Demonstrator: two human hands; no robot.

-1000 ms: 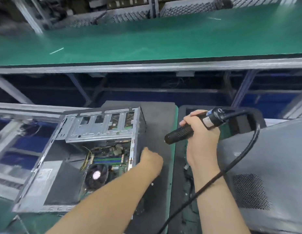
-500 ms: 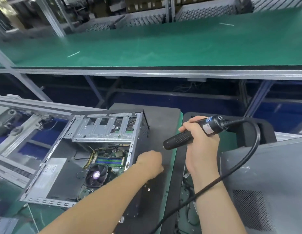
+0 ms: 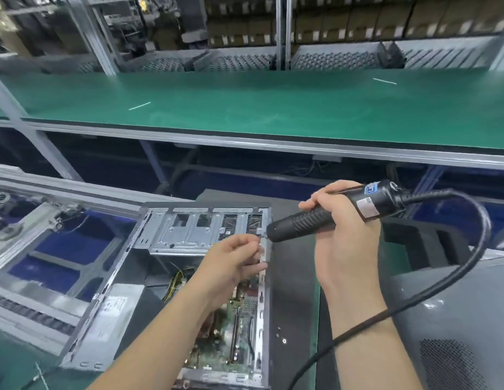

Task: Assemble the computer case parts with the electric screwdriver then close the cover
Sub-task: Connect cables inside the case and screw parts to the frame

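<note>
Two hands worked at the top right edge of an open computer case [image 3: 166, 249].

The right hand [image 3: 343, 237] was wrapped around a black electric screwdriver [image 3: 324, 218], its tip pointing left and down at the case's edge. The left hand [image 3: 231, 266] reached over the case with fingers curled near that tip; whether it pinched anything, I cannot tell. The case lay on its side on the dark surface [image 3: 290, 291]. A grey cover [image 3: 456, 319] lay at the right.
</note>
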